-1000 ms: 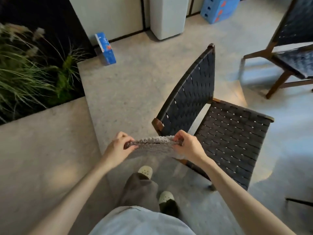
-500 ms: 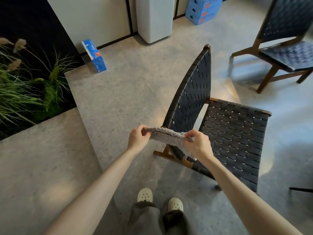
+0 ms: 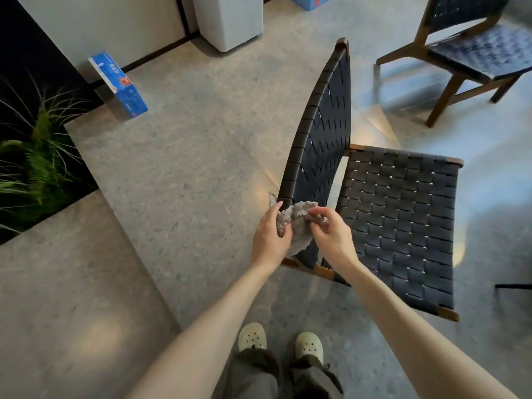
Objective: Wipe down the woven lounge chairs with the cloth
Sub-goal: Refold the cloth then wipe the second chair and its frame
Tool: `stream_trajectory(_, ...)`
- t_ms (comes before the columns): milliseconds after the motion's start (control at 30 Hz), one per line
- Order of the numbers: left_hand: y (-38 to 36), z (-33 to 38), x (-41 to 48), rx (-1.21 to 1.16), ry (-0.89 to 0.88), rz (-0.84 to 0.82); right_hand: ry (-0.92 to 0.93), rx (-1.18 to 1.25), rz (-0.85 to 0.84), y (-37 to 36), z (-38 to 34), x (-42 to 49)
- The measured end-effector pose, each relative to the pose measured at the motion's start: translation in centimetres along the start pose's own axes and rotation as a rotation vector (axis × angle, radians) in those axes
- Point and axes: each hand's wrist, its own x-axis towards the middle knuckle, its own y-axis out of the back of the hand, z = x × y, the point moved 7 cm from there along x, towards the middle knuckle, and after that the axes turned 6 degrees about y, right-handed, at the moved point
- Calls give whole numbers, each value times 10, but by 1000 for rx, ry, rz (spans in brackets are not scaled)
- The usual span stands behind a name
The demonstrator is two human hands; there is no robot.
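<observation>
You hold the grey cloth (image 3: 298,226) bunched up between both hands, just in front of the near end of the backrest (image 3: 322,133) of the closer woven chair (image 3: 400,223). From this view it cannot be told whether the cloth actually touches the weave. Your left hand (image 3: 270,240) wraps the left side of the bundle, with the fingers curled under it and the thumb lying up along its edge. Your right hand (image 3: 332,237) has its fingertips bent in and pinches the cloth's upper right fold. The two hands are close together, with only the crumpled cloth between them. The chair's dark seat spreads out to the right of your right hand, and its wooden frame shows at the corners. A second woven chair (image 3: 478,50) stands well apart at the upper right, somewhat blurred. A blue box (image 3: 121,87) leans against the wall at the upper left, beyond a bed of green plants (image 3: 31,165), and a white cabinet (image 3: 230,21) stands at the top. Your pale shoes (image 3: 252,336) rest on the speckled floor (image 3: 187,156) below your forearms.
</observation>
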Motion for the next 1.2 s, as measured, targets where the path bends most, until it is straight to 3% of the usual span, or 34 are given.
stream_trajectory(133,-7,-9,-11,-128,-116,107,85,41,-55,-24,8,-3)
stream_trajectory(233,-20,-37,-17,-243,-88,15,174,-15,-83,-36,22,-9)
stream_trajectory(367,-41,-75,-17,-168,-23,-86,299,-67,-129,-50,40,-20)
stream_trajectory(567,-60,-91,-5,-225,-37,-40,562,-156,70,-59,64,-13)
stream_trajectory(700,-85,-117,5,-258,-41,-95,723,-198,187,-65,86,-16)
stream_trajectory(867,-136,-169,22,-299,-69,-104,850,-211,298,-83,157,-11)
stream_trajectory(1000,-175,-200,36,-254,-182,-157,944,-212,396,-99,220,-6)
stream_trajectory(1200,-214,-231,56,-218,-359,-102,1118,-293,606,-108,276,4)
